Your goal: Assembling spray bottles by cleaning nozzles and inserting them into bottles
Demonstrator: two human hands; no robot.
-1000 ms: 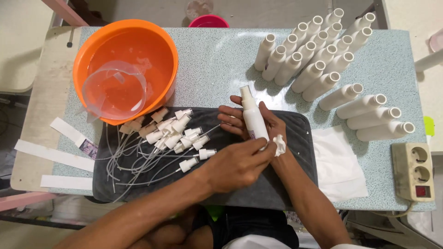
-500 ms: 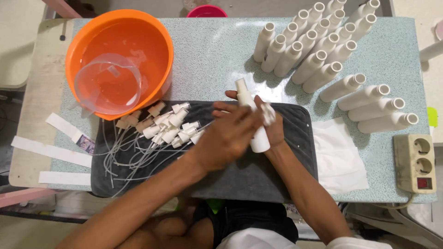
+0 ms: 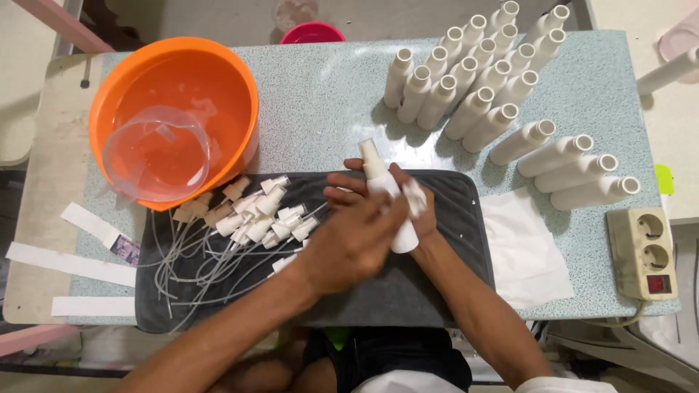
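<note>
A white plastic bottle point(image 3: 380, 180) with a spray top fitted lies tilted over a dark grey mat point(image 3: 455, 266), its top pointing away from me. My right hand point(image 3: 428, 218) cradles it from below, fingers showing to the bottle's left, and also holds a small white piece point(image 3: 415, 196) against it. My left hand point(image 3: 353, 244) lies over the bottle's lower half and grips it. Just left of my hands, several white spray pumps point(image 3: 262, 215) with long thin tubes are heaped on the mat.
An orange basin point(image 3: 244, 102) holding water and a clear jug point(image 3: 156, 156) stands at the back left. Several open white bottles point(image 3: 466, 87) lie at the back right. A white cloth point(image 3: 520, 251), a power strip point(image 3: 644, 251) and paper strips point(image 3: 69, 262) lie around.
My left hand has slid from the mat up over the bottle's lower half. The small white piece has moved from the bottle's base up along its side.
</note>
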